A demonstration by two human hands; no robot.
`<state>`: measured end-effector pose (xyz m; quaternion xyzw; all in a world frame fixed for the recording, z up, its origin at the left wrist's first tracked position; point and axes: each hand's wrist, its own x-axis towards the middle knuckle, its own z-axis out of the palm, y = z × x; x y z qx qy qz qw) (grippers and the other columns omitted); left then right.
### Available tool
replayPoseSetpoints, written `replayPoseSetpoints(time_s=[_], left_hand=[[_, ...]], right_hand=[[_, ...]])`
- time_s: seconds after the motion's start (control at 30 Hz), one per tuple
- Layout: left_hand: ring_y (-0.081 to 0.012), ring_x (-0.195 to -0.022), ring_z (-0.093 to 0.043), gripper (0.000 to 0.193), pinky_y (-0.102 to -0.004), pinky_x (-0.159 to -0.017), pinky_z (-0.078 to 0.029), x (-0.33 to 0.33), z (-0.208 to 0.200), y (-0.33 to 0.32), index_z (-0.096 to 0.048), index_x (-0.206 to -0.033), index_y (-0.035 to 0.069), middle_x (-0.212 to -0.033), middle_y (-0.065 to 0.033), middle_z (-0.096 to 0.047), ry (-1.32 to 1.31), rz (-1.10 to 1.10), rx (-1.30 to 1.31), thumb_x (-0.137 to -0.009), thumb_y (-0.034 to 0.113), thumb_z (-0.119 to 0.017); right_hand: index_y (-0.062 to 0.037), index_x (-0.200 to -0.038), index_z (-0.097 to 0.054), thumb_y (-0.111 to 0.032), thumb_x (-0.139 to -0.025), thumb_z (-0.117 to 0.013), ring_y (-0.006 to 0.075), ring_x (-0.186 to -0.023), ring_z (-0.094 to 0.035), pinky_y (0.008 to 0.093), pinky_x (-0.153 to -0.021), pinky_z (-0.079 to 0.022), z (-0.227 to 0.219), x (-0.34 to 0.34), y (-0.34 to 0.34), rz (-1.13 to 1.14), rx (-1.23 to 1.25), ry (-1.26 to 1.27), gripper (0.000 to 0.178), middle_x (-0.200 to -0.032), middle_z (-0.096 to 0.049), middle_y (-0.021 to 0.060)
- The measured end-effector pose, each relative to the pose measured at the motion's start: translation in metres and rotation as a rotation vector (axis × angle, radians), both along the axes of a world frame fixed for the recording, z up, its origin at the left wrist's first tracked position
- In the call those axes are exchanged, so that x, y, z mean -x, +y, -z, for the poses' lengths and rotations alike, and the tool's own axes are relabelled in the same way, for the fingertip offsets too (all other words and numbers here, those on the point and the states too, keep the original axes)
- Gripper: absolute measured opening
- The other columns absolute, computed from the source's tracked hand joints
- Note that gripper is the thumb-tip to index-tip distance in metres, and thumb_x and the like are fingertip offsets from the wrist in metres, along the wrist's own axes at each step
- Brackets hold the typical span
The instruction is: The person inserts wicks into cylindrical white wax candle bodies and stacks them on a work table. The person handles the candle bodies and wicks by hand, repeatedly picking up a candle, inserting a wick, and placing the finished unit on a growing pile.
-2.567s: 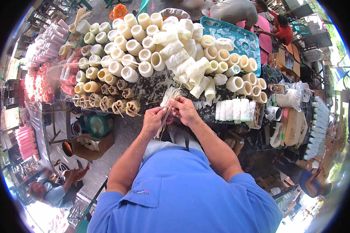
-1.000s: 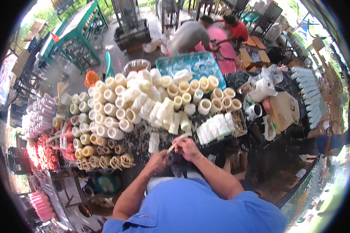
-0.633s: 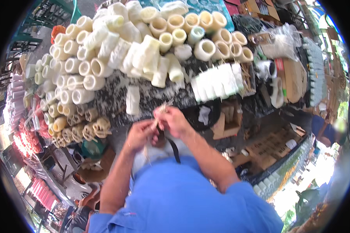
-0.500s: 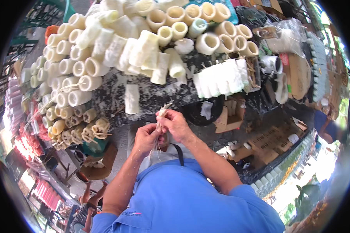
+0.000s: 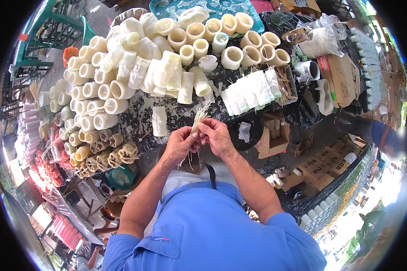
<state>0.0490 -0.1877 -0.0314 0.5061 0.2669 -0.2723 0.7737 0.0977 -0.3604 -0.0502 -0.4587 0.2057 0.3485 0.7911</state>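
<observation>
Between both hands, just off the table's near edge, is a bundle of thin pale wicks [image 5: 200, 116], its upper ends fanned out and loose strands hanging below. My left hand [image 5: 180, 145] is closed around the lower part of the bundle. Fingers of my right hand [image 5: 215, 137] pinch it at the right side, close against the left hand. A single white wax cylinder [image 5: 159, 121] stands on the table a little left of and beyond the hands. To the right lies a row of white wax cylinders [image 5: 248, 94] with wick ends poking out.
Hollow cream wax shells [image 5: 195, 31] crowd the far side and left of the black, wax-spattered table [image 5: 142, 108]. A blue tray [image 5: 181, 7] lies at the back. Cardboard boxes [image 5: 341, 79] stand at right; an open box [image 5: 276, 143] sits below the edge near a black basin [image 5: 234, 128].
The wick bundle is now spread wider at its top and shows more between my fingers. My hands have shifted slightly right, and the view has tilted a little.
</observation>
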Motion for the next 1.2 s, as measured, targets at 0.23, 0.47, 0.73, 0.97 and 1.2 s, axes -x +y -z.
replayPoseSetpoints(time_s=[0.23, 0.47, 0.73, 0.97, 1.2], left_hand=[[-0.0076, -0.061, -0.058, 0.019, -0.0237, -0.055, -0.045, -0.010, -0.004, 0.001, -0.069, -0.107, 0.003, -0.079, 0.0012, -0.066, -0.046, 0.022, -0.042, -0.105, 0.021, -0.072], [-0.0082, -0.063, -0.059, 0.017, -0.0245, -0.056, -0.046, -0.007, 0.000, -0.003, -0.068, -0.101, 0.005, -0.080, 0.0006, -0.066, -0.026, -0.010, -0.050, -0.107, 0.021, -0.068], [-0.0093, -0.063, -0.060, 0.019, -0.0251, -0.058, -0.049, -0.010, 0.009, -0.007, -0.068, -0.100, 0.005, -0.080, -0.0003, -0.066, 0.006, -0.025, -0.077, -0.108, 0.022, -0.067], [-0.0095, -0.064, -0.062, 0.019, -0.0259, -0.057, -0.049, -0.010, 0.014, -0.017, -0.067, -0.099, 0.004, -0.079, -0.0009, -0.066, -0.024, 0.004, -0.049, -0.107, 0.021, -0.068], [-0.0107, -0.067, -0.065, 0.018, -0.0276, -0.061, -0.055, -0.022, 0.020, -0.023, -0.066, -0.102, 0.004, -0.083, -0.0021, -0.067, 0.013, -0.094, -0.115, -0.109, 0.021, -0.065]], right_hand=[[0.0018, -0.110, -0.074, -0.012, -0.103, -0.073, 0.0092, -0.065, -0.064, 0.0249, -0.054, -0.052, -0.006, -0.010, 0.002, 0.150, 0.003, 0.007, 0.015, -0.086, -0.072, 0.0042], [-0.0023, -0.106, -0.073, -0.012, -0.097, -0.080, 0.0114, -0.066, -0.064, 0.0274, -0.055, -0.052, 0.004, -0.012, -0.006, 0.229, -0.138, 0.018, 0.015, -0.087, -0.072, 0.0046], [-0.0036, -0.108, -0.071, -0.015, -0.102, -0.075, 0.0115, -0.072, -0.062, 0.0280, -0.061, -0.052, 0.019, -0.005, -0.007, 0.275, -0.170, 0.033, 0.013, -0.093, -0.072, 0.0056], [-0.0027, -0.106, -0.070, -0.013, -0.104, -0.072, 0.0099, -0.072, -0.061, 0.0266, -0.060, -0.052, 0.019, 0.001, -0.015, 0.264, -0.131, -0.056, 0.011, -0.089, -0.069, 0.0035], [-0.0062, -0.111, -0.058, -0.014, -0.108, -0.064, 0.0138, -0.081, -0.061, 0.0316, -0.075, -0.054, 0.000, -0.019, -0.021, 0.578, 0.055, -0.325, 0.011, -0.096, -0.066, 0.0068]])
